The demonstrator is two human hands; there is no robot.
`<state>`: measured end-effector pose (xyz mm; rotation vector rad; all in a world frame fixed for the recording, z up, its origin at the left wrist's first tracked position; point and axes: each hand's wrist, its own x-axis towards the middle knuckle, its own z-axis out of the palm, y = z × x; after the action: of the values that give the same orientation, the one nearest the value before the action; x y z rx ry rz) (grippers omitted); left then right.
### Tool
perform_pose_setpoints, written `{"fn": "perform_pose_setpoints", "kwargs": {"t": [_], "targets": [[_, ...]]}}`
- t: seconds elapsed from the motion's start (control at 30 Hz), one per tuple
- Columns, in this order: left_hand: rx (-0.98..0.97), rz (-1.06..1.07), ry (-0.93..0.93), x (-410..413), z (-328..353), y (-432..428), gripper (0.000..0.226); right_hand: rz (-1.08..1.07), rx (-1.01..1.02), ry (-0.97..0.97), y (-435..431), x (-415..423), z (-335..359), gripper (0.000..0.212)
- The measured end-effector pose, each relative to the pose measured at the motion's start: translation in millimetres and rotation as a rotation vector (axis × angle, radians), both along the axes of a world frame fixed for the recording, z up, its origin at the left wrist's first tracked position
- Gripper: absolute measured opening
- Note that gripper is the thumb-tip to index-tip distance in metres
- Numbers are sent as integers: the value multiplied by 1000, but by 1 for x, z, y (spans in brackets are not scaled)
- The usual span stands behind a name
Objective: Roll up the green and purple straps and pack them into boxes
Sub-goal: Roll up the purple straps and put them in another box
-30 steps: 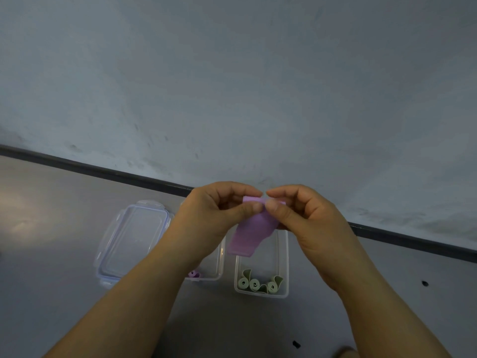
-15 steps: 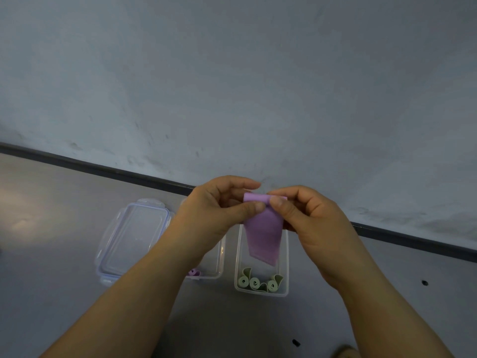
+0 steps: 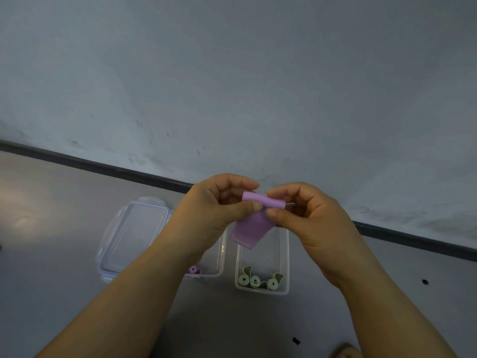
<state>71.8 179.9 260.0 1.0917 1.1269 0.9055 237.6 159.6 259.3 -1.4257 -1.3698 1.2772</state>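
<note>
Both hands hold a purple strap [image 3: 251,227] in the air above the boxes. Its top is rolled into a short tube and a loose tail hangs below. My left hand [image 3: 211,215] pinches the roll's left end between thumb and fingers. My right hand [image 3: 307,218] pinches its right end the same way. Below stands a clear box [image 3: 284,254] with three rolled green straps [image 3: 260,280] at its near end. Left of it, a second clear box [image 3: 222,254], partly hidden by my left forearm, holds a rolled purple strap [image 3: 194,270].
A clear lid with purple clips [image 3: 131,236] lies flat left of the boxes. The grey table [image 3: 51,293] ends at a dark back edge [image 3: 103,166] against a pale wall. Small dark specks [image 3: 296,341] dot the table at the right.
The roll at the strap's top has grown thicker and the hanging tail shorter. The tail swung from left to straight down, then slightly left again. Both hands stayed in place.
</note>
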Motion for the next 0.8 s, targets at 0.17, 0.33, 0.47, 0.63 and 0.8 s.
{"fn": "perform_pose_setpoints", "kwargs": {"t": [0.17,0.33,0.47,0.63,0.8], "targets": [[7,-4,-35,0,-1,1,22,-28,-37,98,1,-2,0,19],[11,1,-27,0,-3,1,22,-30,-58,91,0,-3,0,12],[-65,-29,-45,0,-2,0,33,-37,-87,124,1,-1,0,9],[-102,-73,-61,-3,-1,2,30,19,-82,131,0,1,3,23],[-173,-290,34,-20,2,6,22,265,-95,25,-4,7,11,43]]}}
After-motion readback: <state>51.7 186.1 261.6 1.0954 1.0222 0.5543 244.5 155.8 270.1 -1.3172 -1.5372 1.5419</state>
